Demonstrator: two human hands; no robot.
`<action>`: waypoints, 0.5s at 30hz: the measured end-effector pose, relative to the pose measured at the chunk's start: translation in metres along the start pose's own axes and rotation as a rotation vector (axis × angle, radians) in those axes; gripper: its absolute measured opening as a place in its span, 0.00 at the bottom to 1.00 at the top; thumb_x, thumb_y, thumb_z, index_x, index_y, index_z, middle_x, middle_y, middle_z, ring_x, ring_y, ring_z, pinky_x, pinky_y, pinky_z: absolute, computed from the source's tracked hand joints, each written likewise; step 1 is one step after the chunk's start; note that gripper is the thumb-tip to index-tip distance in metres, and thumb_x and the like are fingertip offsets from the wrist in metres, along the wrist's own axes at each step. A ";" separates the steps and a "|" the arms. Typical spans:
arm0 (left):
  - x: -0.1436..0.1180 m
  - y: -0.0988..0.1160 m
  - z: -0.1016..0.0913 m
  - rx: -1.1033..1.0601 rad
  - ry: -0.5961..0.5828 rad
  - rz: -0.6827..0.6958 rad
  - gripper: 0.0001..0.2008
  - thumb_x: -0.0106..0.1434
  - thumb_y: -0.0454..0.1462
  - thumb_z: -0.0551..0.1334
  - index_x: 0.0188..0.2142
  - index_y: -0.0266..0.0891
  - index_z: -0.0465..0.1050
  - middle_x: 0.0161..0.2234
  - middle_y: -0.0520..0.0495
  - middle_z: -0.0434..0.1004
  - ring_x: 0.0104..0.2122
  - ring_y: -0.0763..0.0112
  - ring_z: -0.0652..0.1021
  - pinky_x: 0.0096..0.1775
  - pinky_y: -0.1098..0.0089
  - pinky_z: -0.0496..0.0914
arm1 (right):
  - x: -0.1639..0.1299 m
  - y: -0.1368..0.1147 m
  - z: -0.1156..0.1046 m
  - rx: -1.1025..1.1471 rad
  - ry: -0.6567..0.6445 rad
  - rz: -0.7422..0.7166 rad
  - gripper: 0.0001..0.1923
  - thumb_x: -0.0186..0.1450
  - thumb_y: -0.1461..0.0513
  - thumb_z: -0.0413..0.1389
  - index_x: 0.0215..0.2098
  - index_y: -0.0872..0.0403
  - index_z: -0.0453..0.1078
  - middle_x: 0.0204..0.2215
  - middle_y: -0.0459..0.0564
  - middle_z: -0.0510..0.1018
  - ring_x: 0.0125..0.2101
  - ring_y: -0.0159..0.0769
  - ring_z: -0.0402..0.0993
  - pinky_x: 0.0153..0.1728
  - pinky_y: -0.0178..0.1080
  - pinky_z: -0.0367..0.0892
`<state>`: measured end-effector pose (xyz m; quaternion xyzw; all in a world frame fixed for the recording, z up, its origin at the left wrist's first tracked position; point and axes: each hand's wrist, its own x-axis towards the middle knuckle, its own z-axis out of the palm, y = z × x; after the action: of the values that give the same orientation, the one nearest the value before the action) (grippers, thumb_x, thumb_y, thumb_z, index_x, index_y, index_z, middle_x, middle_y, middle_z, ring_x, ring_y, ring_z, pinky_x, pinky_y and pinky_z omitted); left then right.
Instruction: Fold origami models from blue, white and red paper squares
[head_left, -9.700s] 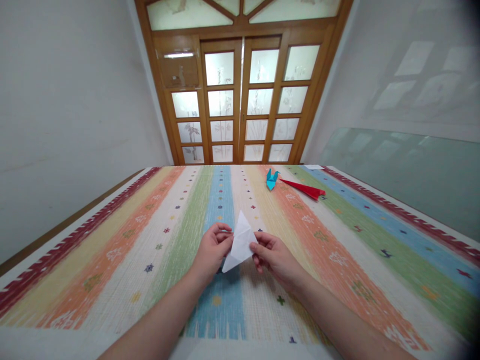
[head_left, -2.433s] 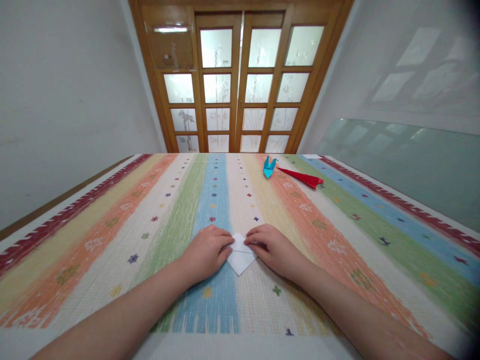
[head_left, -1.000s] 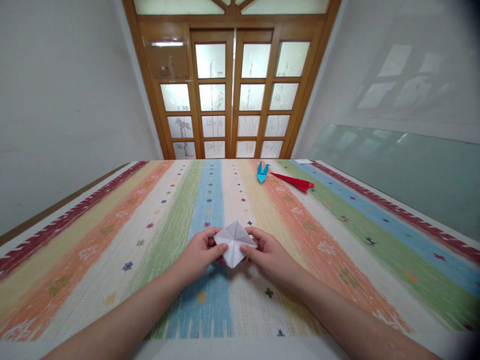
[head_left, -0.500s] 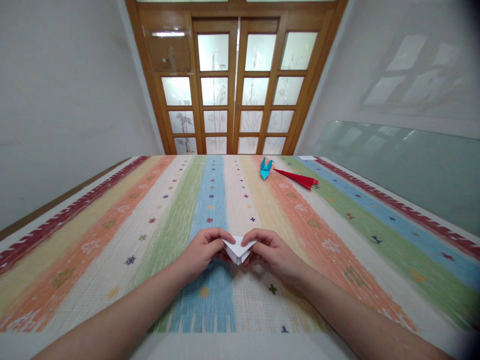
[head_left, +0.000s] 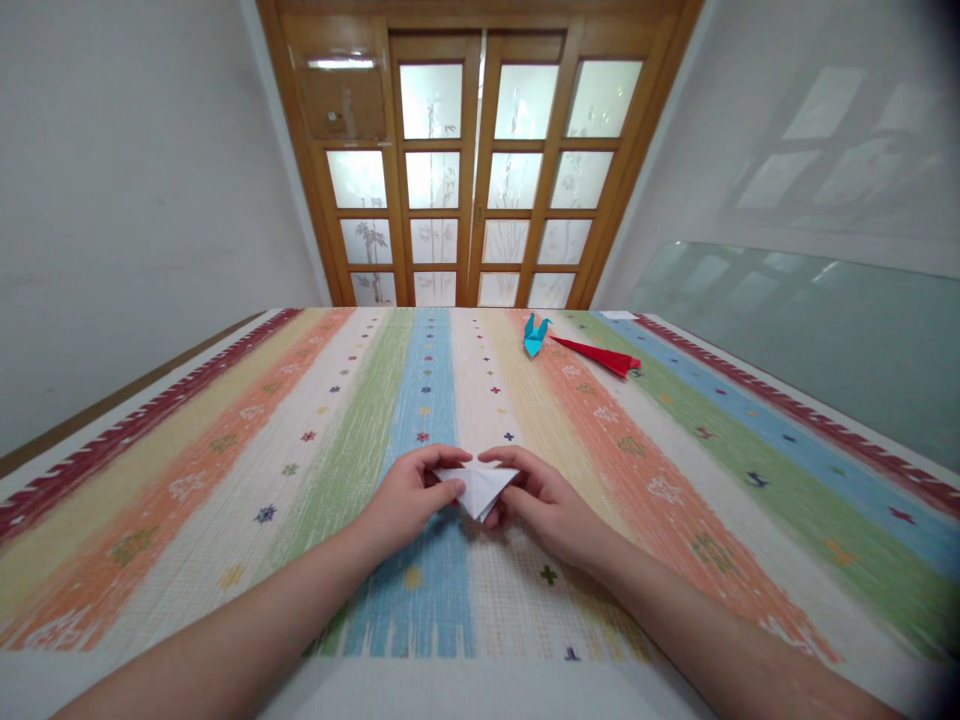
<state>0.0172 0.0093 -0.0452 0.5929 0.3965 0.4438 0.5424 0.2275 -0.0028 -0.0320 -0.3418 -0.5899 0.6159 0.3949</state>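
Hands, L (head_left: 409, 497) & R (head_left: 541, 500), pinch white folded paper (head_left: 478, 487) btwn fingertips.

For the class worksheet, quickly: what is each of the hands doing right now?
Left hand: closed on the left side of the folded white paper.
Right hand: closed on the paper's right side.

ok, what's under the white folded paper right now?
Under the white folded paper the blue and cream stripes of the striped cloth show. The left hand and right hand pinch its sides. Fingers beneath it are hidden; whether it touches the cloth is unclear.
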 end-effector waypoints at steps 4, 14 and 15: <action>-0.004 0.008 -0.001 0.152 0.075 0.060 0.10 0.60 0.35 0.66 0.43 0.37 0.79 0.39 0.43 0.80 0.38 0.65 0.79 0.43 0.66 0.72 | -0.001 -0.004 -0.001 0.119 -0.014 0.003 0.23 0.59 0.65 0.61 0.53 0.49 0.68 0.40 0.47 0.78 0.33 0.35 0.80 0.35 0.40 0.75; -0.013 0.020 0.003 0.308 0.146 0.254 0.09 0.63 0.31 0.63 0.43 0.40 0.74 0.40 0.47 0.79 0.40 0.66 0.80 0.47 0.64 0.72 | -0.002 -0.003 -0.003 0.011 -0.175 -0.034 0.19 0.60 0.55 0.68 0.43 0.52 0.66 0.36 0.47 0.75 0.35 0.34 0.74 0.35 0.36 0.68; -0.014 0.020 0.004 0.317 0.147 0.265 0.09 0.63 0.31 0.63 0.44 0.40 0.74 0.40 0.47 0.79 0.40 0.66 0.80 0.47 0.64 0.72 | -0.003 -0.002 -0.002 -0.016 -0.163 -0.030 0.19 0.60 0.55 0.68 0.42 0.51 0.65 0.35 0.45 0.74 0.33 0.33 0.73 0.33 0.35 0.66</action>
<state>0.0167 -0.0069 -0.0268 0.6838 0.4184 0.4855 0.3488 0.2307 -0.0041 -0.0304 -0.2849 -0.6301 0.6310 0.3517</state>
